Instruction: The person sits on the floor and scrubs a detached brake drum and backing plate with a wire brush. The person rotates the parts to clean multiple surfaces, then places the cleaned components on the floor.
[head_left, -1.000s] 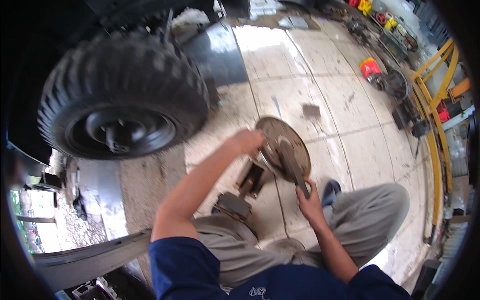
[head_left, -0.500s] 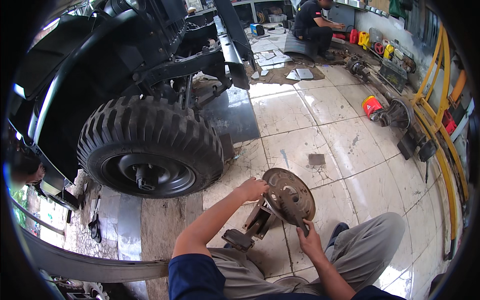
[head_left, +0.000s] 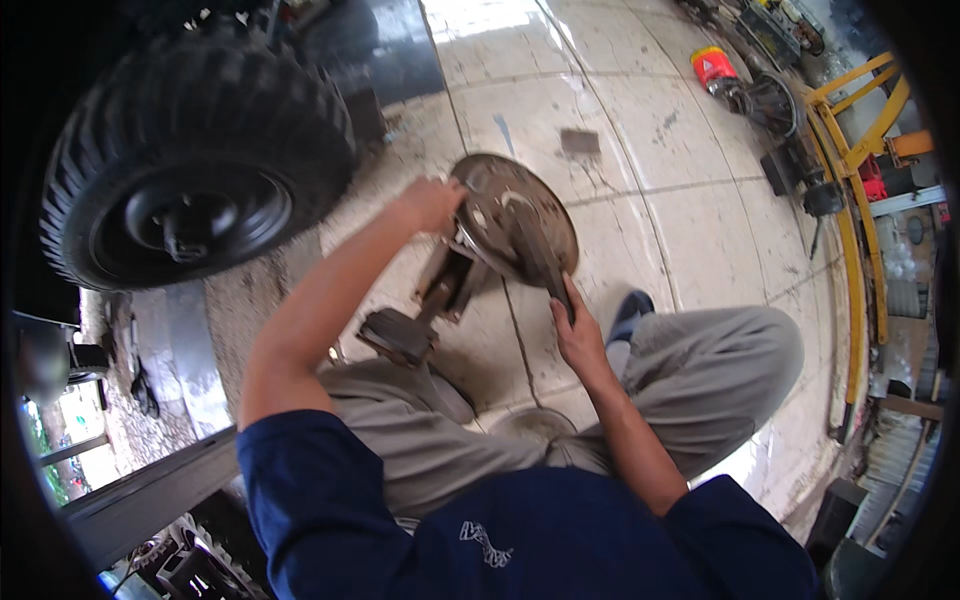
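A round, rust-brown metal plate (head_left: pixel 557 218), like a brake backing plate, is tilted up in front of me. My left hand (head_left: pixel 432 206) is closed on its left rim, the fingertips partly hidden. Closed around a dark handle, my right hand (head_left: pixel 582 336) holds what looks like a wire brush (head_left: pixel 536 245), laid across the plate's face; its bristles are blurred. Beneath the plate stands a rusty metal stand or vise (head_left: pixel 400 335) between my legs, its upper part hidden behind the plate.
A big vehicle wheel (head_left: pixel 180 130) stands at the left. On the tiled floor (head_left: pixel 690 225) lies a small brown flat piece (head_left: pixel 580 141). At the right are a red-and-yellow can (head_left: pixel 713 68), an axle part (head_left: pixel 770 105) and a yellow metal frame (head_left: pixel 848 260). A round metal piece (head_left: pixel 535 425) lies by my legs.
The view has tipped down, so the wheel and plate sit higher and further left. The brush has shifted up the plate's face. Both hands keep their grip.
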